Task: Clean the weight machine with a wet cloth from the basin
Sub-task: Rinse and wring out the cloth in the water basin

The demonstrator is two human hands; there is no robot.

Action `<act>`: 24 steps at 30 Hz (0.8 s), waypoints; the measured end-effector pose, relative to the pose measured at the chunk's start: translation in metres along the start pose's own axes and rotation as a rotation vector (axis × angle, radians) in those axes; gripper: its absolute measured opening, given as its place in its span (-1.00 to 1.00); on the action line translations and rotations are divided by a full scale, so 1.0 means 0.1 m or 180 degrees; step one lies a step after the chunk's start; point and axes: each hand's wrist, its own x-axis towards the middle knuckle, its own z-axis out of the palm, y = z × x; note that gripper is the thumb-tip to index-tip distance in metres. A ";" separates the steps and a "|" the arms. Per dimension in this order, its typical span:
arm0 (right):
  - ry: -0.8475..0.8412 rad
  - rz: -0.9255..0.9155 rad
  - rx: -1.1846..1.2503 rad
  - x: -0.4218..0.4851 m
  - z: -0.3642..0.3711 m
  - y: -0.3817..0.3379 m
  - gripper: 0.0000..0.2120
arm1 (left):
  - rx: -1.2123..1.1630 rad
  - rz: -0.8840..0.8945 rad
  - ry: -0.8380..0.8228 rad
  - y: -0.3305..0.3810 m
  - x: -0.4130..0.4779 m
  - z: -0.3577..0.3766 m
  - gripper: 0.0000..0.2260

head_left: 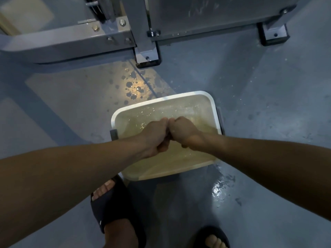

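A white rectangular basin of murky water stands on the floor in front of me. Both fists are pressed knuckle to knuckle over it. My left hand and my right hand have their fingers curled tight, gripping a yellowish cloth. The cloth is mostly hidden under them and trails faintly through the water to the right. The grey steel frame of the weight machine fills the top of the view, and its black-capped foot rests just beyond the basin.
Water drops spot the grey floor between the basin and the machine. A wet patch shines at the basin's near right corner. My feet in black slippers stand close behind the basin.
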 end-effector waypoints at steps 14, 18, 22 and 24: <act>-0.0106 -0.0044 -0.0001 -0.14 0.04 -0.08 -0.54 | 0.0029 -0.0134 -0.0027 0.10 -0.06 -0.10 -0.65; 0.0022 0.0527 0.0713 0.05 -0.04 0.06 -0.63 | 0.0031 -0.0139 -0.0424 0.06 -0.10 -0.05 -0.71; -0.0395 0.1073 0.1839 0.10 -0.02 0.21 -0.68 | 0.0516 0.0352 -0.0386 0.05 -0.13 -0.20 -0.69; -0.0354 0.1235 0.2578 0.12 -0.06 0.25 -0.78 | 0.0889 0.0734 -0.0403 0.01 -0.17 -0.27 -0.76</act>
